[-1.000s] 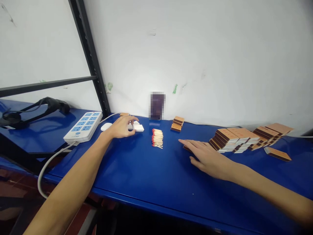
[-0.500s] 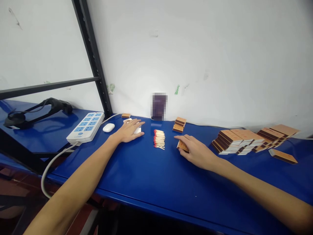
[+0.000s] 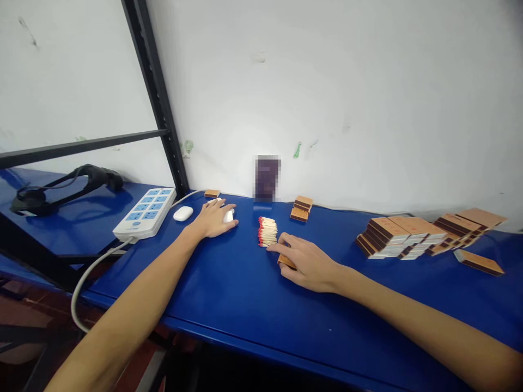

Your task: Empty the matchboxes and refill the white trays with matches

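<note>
My left hand [image 3: 213, 219] lies over small white box-like pieces [image 3: 228, 216], fingers spread and slightly bent. The pieces show between thumb and index finger and beyond the fingertips; the palm hides the rest. My right hand [image 3: 304, 262] is closed around a brown matchbox [image 3: 287, 262], low over the blue table. Its index fingertip is at the lower end of a row of red-tipped matches [image 3: 268, 232], which lie side by side between my hands. Behind my right hand, a couple of matchboxes [image 3: 301, 208] lie near the wall.
Several stacked matchboxes [image 3: 402, 237] stand on the right, with a single matchbox [image 3: 479, 262] in front. To the left are a white rounded case [image 3: 183, 213], a power strip [image 3: 145, 213] and a black headset [image 3: 87, 179]. A pixelated dark object [image 3: 267, 178] leans on the wall.
My right hand has moved left with the matchbox, up to the matches. My left hand stays over the white pieces, its fingers a little more bent.
</note>
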`<state>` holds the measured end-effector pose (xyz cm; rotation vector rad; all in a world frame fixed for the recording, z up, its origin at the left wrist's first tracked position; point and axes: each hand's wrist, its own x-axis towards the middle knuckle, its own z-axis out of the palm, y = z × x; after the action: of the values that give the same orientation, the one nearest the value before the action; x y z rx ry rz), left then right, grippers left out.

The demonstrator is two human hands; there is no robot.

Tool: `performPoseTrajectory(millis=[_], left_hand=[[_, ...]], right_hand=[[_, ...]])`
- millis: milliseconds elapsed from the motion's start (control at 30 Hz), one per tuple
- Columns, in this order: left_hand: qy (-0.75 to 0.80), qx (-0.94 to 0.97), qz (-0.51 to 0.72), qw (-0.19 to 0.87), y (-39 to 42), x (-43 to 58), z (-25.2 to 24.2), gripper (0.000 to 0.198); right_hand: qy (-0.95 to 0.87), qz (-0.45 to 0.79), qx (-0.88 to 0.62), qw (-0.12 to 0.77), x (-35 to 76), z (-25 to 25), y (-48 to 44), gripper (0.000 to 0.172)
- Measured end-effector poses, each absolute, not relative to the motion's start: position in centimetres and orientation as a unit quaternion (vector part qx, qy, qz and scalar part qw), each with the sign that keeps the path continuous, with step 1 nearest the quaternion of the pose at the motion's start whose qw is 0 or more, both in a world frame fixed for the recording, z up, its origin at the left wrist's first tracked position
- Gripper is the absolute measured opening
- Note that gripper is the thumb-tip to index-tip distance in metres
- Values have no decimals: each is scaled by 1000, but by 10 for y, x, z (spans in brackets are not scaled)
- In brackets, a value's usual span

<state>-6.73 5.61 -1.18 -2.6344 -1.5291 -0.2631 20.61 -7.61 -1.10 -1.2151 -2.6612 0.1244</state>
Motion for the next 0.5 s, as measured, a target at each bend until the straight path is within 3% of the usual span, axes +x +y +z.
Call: performPoseTrajectory(millis=[267,500], left_hand=[[-492,-864,-96,45,52,-66,-4,55],[-520,-843,-135,37,54,-69,-6,55]], right_hand=[[-900,35,-414,133,208,-16,-72,41],[-890,56,-395,221,214,-26,-74,36]])
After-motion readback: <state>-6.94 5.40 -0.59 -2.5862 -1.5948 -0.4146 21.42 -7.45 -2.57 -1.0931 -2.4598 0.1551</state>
